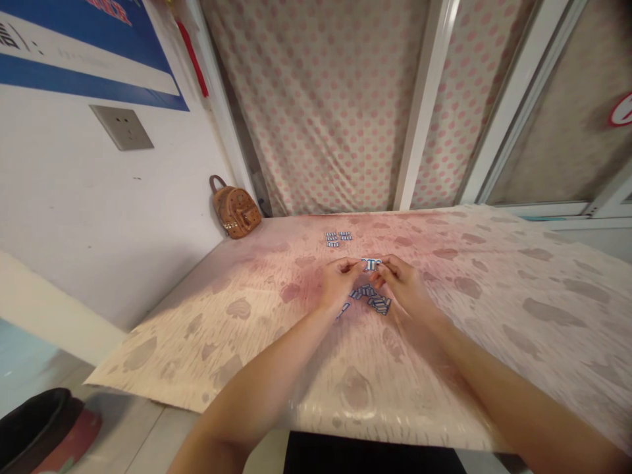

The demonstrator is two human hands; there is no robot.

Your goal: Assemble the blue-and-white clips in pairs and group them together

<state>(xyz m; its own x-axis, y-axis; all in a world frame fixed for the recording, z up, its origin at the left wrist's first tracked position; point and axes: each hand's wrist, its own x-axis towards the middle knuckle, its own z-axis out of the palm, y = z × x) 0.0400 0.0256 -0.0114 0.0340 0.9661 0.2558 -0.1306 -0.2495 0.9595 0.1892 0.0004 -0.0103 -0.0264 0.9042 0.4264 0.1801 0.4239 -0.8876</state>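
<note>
Looking down from the head view: small blue-and-white pieces hard to make out, too small and blurred to tell markings. A short row of pieces (371, 264) pinched between the fingertips of both hands, partly hidden by them. Left hand (338, 283) curled, knuckles up, thumb and fingers closed on the row's left end; right hand (402, 284) curled the same way, closed on the right end. Loose heap of pieces (370, 297) just near of the row, between and partly under the hands, one stray piece showing by the left wrist. Both forearms stretched forward from the near edge, converging toward the middle of the table (518, 316), elbows cut off at the bottom. Farther off, a small set of laid-out pieces (338, 237), well apart from the hands. Brown backpack (236, 209) at the far left corner, leaning on the wall. Dark object at the near left floor, cut off by the frame.
</note>
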